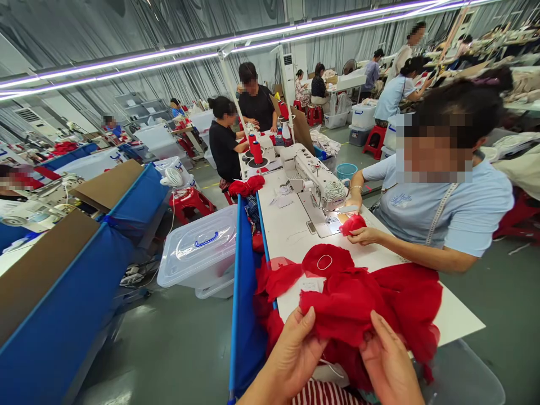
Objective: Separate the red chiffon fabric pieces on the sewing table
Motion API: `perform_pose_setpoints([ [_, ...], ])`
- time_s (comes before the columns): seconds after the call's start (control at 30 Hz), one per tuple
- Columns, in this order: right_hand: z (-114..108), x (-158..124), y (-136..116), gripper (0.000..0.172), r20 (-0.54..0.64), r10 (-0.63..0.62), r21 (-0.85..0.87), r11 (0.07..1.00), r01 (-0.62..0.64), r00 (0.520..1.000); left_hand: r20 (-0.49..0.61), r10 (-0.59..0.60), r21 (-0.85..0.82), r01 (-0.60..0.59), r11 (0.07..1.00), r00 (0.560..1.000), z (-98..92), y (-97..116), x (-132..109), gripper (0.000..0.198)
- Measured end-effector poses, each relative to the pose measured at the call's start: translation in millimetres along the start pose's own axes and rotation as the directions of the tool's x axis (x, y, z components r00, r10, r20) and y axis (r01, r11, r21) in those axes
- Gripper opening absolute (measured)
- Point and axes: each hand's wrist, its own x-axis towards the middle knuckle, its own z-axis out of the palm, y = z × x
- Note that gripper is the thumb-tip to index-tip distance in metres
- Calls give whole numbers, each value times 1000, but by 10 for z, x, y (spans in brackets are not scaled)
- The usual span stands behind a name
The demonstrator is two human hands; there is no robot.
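A piece of sheer red fabric [341,309] is stretched between my two hands at the near end of the white sewing table. My left hand [297,343] pinches its left edge between thumb and fingers. On the other side, my right hand [386,351] grips the lower right edge. More red cloth [407,289] spreads over the table corner and hangs down in front of me. Behind the held piece lies a red gathered part with a thin white elastic ring [324,262] on it. A small white label [312,284] shows beside it.
Across the table a co-worker's hand [363,235] holds red cloth at a white sewing machine [310,174]. A blue fabric trough [248,315] runs along the table's left side. Lidded clear bins [200,242] stand on the floor. Red thread cones [257,152] stand farther back.
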Motion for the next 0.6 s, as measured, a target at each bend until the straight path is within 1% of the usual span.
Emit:
perform_pose_setpoints([
  [0.03,15,13,2,33,20,47,55,997,-48,999,12,-42,-67,43,997,999,-34,3,7,28],
  [0.1,41,20,5,33,91,104,95,989,-112,990,12,-159,-167,159,973,987,-108,-11,34,31],
  [0.17,53,11,19,34,187,136,105,982,-158,973,-59,-250,-228,230,946,966,-159,-42,69,30],
  [0.2,51,5,36,35,246,149,105,978,-179,958,-122,-262,-244,228,943,957,-168,-57,85,27],
  [0.23,42,0,59,36,302,162,100,975,-200,940,-190,-244,-245,195,950,951,-166,-68,98,25],
  [0.27,29,-7,89,36,348,182,92,970,-227,920,-254,-198,-224,142,964,947,-154,-73,107,23],
  [0.33,-4,-36,163,37,411,263,71,946,-318,873,-328,-72,-117,35,993,942,-113,-66,110,24],
  [0.37,-19,-60,202,39,443,330,52,919,-392,833,-337,-14,-51,-4,999,941,-93,-57,107,28],
  [0.43,-35,-129,272,51,515,471,6,834,-552,717,-330,60,64,-41,997,942,-68,-39,94,37],
  [0.47,-34,-166,298,56,546,510,-8,796,-605,665,-331,75,107,-41,993,940,-66,-36,87,40],
  [0.5,-28,-198,316,59,567,518,-8,780,-625,640,-337,84,141,-38,989,938,-70,-39,80,42],
  [0.53,-17,-220,326,58,572,497,12,791,-612,653,-341,89,162,-35,986,936,-79,-49,75,43],
  [0.57,-4,-232,327,54,555,449,45,825,-564,700,-340,88,169,-31,985,936,-89,-62,70,42],
  [0.6,10,-232,321,46,518,387,68,870,-488,763,-334,82,162,-29,986,939,-99,-76,67,41],
])
